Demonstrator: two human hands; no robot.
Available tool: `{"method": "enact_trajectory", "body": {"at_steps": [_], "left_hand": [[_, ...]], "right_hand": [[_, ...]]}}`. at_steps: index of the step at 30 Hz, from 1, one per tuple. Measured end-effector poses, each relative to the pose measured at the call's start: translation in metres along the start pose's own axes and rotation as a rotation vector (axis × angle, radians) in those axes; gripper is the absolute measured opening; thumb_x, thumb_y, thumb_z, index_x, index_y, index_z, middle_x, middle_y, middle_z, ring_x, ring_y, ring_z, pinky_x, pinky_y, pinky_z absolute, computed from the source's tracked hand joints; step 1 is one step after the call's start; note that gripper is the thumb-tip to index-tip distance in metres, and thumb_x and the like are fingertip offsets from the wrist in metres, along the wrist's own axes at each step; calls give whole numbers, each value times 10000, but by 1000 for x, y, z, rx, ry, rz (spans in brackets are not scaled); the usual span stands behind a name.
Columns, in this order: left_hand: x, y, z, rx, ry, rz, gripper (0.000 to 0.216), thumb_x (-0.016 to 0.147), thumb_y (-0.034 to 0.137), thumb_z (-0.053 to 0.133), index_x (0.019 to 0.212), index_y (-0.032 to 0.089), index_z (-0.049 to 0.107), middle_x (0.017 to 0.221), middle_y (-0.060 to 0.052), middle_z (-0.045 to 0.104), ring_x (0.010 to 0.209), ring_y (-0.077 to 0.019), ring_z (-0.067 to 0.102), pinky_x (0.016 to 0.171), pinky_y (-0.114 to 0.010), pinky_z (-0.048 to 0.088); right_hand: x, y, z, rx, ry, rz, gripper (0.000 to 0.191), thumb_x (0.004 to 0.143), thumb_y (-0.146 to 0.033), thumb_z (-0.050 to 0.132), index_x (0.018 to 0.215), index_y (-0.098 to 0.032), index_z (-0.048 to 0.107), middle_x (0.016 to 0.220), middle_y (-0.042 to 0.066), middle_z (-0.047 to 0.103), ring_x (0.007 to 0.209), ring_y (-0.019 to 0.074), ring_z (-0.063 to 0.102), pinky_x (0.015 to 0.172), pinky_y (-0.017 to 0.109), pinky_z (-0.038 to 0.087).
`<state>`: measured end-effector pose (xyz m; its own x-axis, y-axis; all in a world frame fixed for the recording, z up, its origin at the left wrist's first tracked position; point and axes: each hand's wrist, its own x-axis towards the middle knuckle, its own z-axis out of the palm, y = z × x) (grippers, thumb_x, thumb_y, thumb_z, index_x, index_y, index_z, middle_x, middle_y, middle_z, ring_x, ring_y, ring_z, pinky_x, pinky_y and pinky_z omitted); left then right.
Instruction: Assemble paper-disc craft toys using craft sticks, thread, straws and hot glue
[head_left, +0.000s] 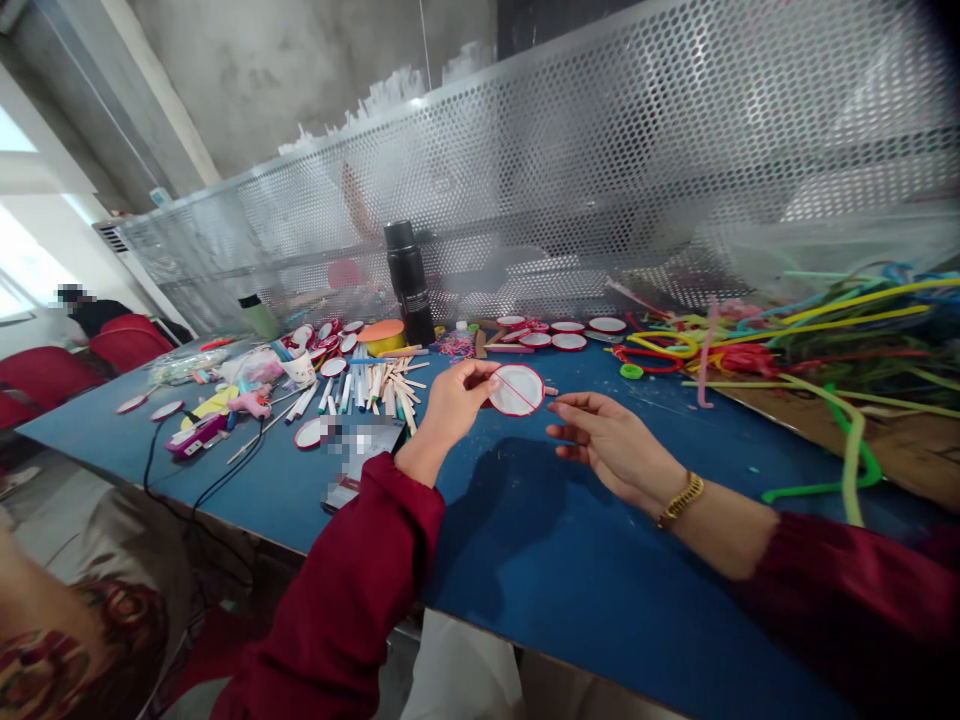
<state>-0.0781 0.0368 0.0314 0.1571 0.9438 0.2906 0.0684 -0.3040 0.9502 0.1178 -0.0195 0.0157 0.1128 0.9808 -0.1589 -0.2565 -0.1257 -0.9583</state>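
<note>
My left hand (459, 400) pinches a round white disc (519, 392) with a red rim between thumb and fingers, above the blue table. A thin red line runs slantwise across the disc's face, towards my right hand. Just right of the disc is my right hand (600, 440), apart from its rim. Its thumb and forefinger are pressed together, the other fingers curled loosely; whatever they pinch is too fine to make out. More red-rimmed white discs (568, 341) lie at the back of the table, beyond my hands.
Left on the blue table (517, 540) are markers (345, 392), wooden sticks (391, 385), a purple glue gun (196, 437) with a black cord and a phone-like object (364, 465). A black bottle (409, 285) stands behind. Coloured pipe cleaners (810, 330) pile up right. A person (105, 315) sits far left.
</note>
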Motion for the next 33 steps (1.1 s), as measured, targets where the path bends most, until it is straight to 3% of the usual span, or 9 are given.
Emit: {"method": "enact_trajectory", "body": {"at_steps": [6,11,19,24,33], "left_hand": [[-5,1,6,-98,-205,-19,283,758,309,807,981,142,754,924,-72,744,802,-162,664,762,-316,568],[-9,1,12,-157,-239,-67,349,681,382,870,892,140,732,854,-35,711,753,-134,633,735,-296,541],[-11,4,11,-206,-261,-131,389,670,397,882,897,135,706,893,-44,704,765,-138,630,779,-341,552],[-18,7,17,-224,-175,-192,407,853,524,713,1040,163,710,983,-69,707,846,-176,660,771,-345,570],[-16,-4,18,2,-209,-226,281,859,357,694,1019,131,745,912,-63,706,747,-145,625,656,-268,531]], "right_hand": [[4,4,-4,-299,-153,-208,417,918,-487,612,1210,-194,663,656,-23,556,472,92,480,373,186,358],[1,9,-3,-459,-210,-329,469,942,-439,548,1337,-206,642,658,-26,551,450,94,458,393,213,377],[1,13,0,-419,-190,-307,464,932,-449,554,1318,-206,635,668,-30,544,440,90,447,388,215,385],[4,18,3,-314,-141,-238,411,953,-436,543,1292,-211,597,699,-14,597,461,106,502,398,222,427],[8,15,1,-343,-172,-140,281,960,-376,540,1211,-257,579,797,25,687,539,145,613,463,252,497]]}}
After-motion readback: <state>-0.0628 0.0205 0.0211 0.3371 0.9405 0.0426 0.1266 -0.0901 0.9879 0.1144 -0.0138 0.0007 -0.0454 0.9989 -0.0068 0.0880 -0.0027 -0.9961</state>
